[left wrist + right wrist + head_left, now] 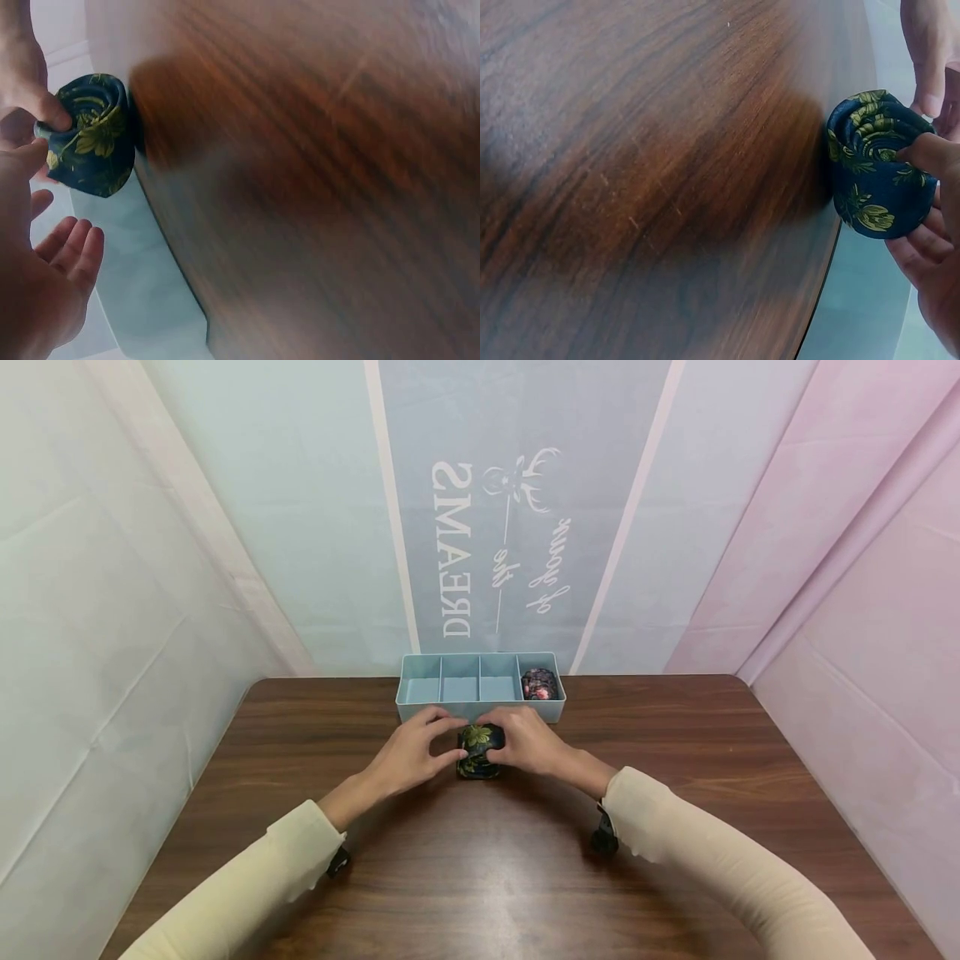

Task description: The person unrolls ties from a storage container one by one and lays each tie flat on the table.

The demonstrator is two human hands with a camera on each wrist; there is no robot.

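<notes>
A rolled necktie (480, 742), dark blue with yellow-green flowers, stands on the table between both hands in the head view. My right hand (531, 743) grips the roll from its right, thumb pressed to the coiled end and fingers around the far side, as the right wrist view shows. My left hand (408, 750) is at the roll's left side, its thumb tip right at the edge. In the left wrist view the other fingers of the left hand (37, 292) extend loosely, apart from the roll (97, 146).
Just behind the hands, a light blue box (553, 713) with several compartments stands against the back wall panel. Its rightmost compartment holds another rolled dark item with pink flowers (540, 683). Brown wooden table surface (480, 860) extends in front of the hands.
</notes>
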